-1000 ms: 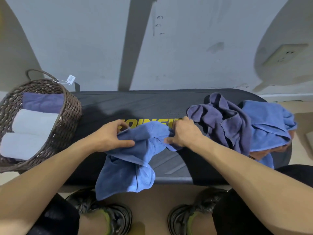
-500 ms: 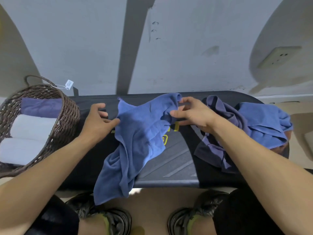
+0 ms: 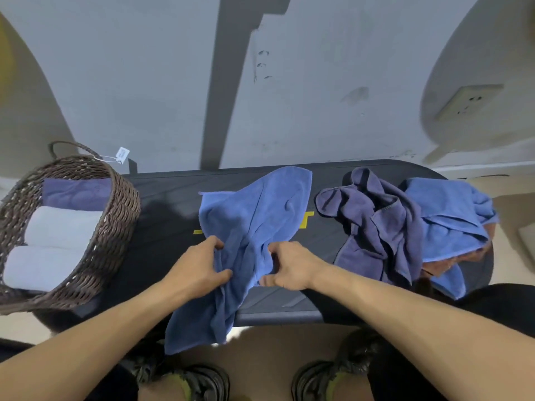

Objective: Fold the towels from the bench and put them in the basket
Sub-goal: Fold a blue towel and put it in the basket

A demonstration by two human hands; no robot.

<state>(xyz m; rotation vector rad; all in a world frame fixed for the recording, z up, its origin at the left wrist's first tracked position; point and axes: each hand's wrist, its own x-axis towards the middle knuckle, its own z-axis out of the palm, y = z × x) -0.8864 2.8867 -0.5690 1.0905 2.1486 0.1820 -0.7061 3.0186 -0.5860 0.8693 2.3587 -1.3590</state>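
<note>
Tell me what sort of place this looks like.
Probably a gym or home workout corner: a black padded bench with yellow lettering, small towels piled on it, and a wicker basket of rolled towels beside a bare wall.

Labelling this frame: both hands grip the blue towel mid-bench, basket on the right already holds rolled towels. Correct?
One error: the basket sits at the left end of the bench, not the right, as the head view shows. Both the left hand and the right hand do grip the blue towel, and rolled towels lie inside.

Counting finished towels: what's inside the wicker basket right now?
The wicker basket holds two rolled pale grey towels and one folded dark purple towel at the back. Anything beneath them is hidden.
</note>
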